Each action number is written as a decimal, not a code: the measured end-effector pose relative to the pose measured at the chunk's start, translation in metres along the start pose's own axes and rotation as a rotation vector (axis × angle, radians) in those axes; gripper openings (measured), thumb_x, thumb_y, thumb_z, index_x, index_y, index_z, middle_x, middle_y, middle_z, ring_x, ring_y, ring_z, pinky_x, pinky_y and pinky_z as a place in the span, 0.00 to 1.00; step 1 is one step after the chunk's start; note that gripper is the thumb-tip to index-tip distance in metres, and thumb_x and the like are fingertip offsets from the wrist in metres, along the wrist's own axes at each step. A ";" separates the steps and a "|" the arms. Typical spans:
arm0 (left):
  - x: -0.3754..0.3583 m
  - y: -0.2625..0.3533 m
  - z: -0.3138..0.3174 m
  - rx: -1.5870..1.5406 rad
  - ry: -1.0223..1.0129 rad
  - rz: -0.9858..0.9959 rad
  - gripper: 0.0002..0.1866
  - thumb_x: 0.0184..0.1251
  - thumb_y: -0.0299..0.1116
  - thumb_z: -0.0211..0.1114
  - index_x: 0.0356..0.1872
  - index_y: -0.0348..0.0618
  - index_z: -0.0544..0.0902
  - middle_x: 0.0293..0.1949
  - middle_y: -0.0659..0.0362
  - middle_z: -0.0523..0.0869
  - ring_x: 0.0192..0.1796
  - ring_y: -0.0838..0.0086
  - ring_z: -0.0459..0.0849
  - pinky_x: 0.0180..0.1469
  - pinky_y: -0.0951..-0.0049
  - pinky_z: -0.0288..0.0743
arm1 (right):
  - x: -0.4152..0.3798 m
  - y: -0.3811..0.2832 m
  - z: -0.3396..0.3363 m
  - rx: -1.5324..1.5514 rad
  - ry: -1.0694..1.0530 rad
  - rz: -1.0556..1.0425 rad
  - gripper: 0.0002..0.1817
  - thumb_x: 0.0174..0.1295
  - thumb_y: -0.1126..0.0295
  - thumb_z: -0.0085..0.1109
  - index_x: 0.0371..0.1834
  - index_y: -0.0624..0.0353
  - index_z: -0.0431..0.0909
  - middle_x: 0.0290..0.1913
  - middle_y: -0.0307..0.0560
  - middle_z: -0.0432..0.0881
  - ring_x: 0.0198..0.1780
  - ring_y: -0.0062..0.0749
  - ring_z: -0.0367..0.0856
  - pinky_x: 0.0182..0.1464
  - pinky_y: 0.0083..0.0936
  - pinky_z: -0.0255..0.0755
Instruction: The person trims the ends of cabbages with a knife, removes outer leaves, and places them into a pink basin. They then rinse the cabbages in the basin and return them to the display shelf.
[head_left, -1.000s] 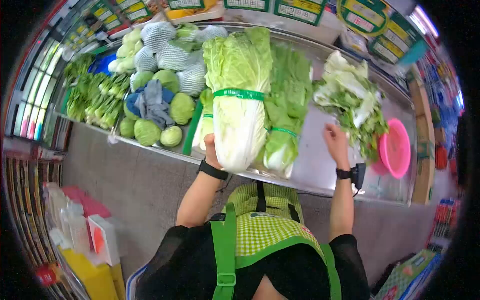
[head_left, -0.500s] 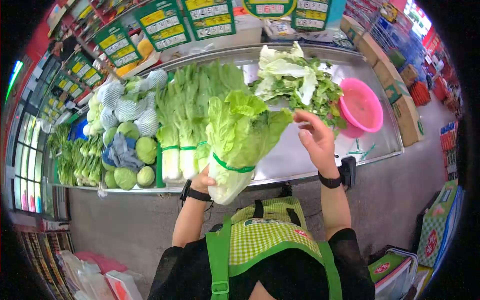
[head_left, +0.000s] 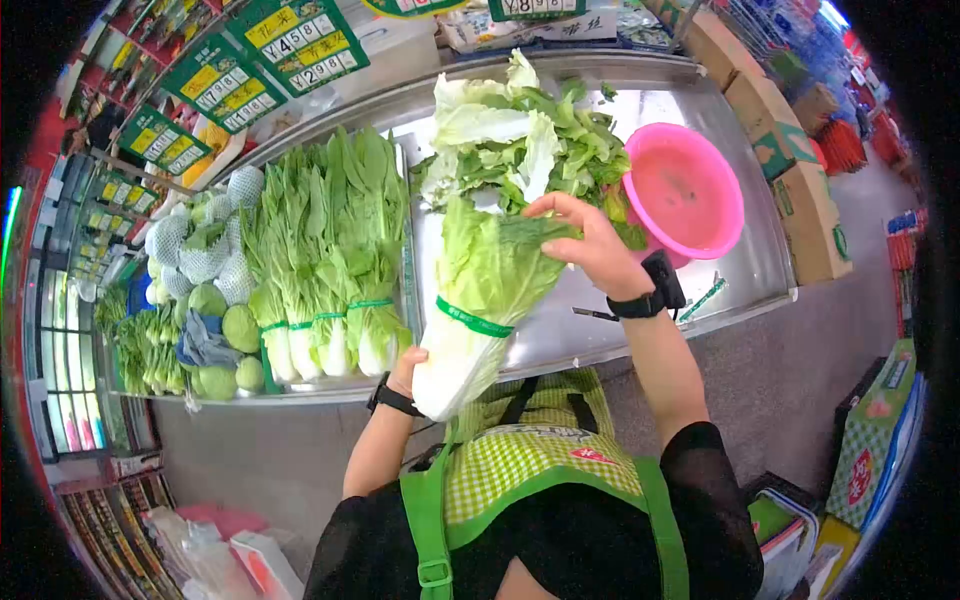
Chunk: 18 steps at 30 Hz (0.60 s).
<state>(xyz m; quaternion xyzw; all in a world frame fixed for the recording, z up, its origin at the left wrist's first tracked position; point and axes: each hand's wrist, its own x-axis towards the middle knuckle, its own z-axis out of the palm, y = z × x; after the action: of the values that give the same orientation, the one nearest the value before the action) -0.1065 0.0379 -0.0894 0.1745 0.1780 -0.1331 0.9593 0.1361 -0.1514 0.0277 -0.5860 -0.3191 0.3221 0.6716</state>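
Left hand [head_left: 408,366] gripped base of pale green banded napa cabbage [head_left: 478,300], supporting weight; right hand [head_left: 590,243] pinched leafy top, steadying it above steel worktop [head_left: 560,330].

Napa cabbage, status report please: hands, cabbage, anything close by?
Left hand grips napa cabbage at its white base. Right hand on its leafy top. Cabbage off the counter, tilted, green band around it. Loose leaf pile and pink basin just behind.
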 end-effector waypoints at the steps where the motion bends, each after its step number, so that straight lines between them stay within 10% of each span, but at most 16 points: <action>1: 0.002 -0.002 0.003 0.019 0.031 -0.027 0.42 0.41 0.39 0.65 0.63 0.38 0.62 0.57 0.47 0.73 0.56 0.58 0.75 0.62 0.60 0.65 | 0.003 0.004 -0.006 0.012 -0.012 0.014 0.15 0.47 0.74 0.61 0.40 0.62 0.74 0.42 0.37 0.74 0.43 0.19 0.70 0.47 0.17 0.64; 18: 0.018 0.004 0.025 0.056 0.143 -0.076 0.37 0.50 0.38 0.64 0.62 0.35 0.61 0.56 0.48 0.74 0.55 0.62 0.77 0.60 0.65 0.68 | 0.026 0.054 -0.019 -0.455 0.033 -0.013 0.15 0.43 0.67 0.70 0.26 0.65 0.76 0.25 0.43 0.78 0.27 0.27 0.71 0.31 0.24 0.64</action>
<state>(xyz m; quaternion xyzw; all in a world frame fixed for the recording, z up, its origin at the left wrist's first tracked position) -0.0817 0.0287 -0.0736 0.2034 0.2485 -0.1618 0.9331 0.1632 -0.1360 -0.0263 -0.7254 -0.3765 0.2278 0.5293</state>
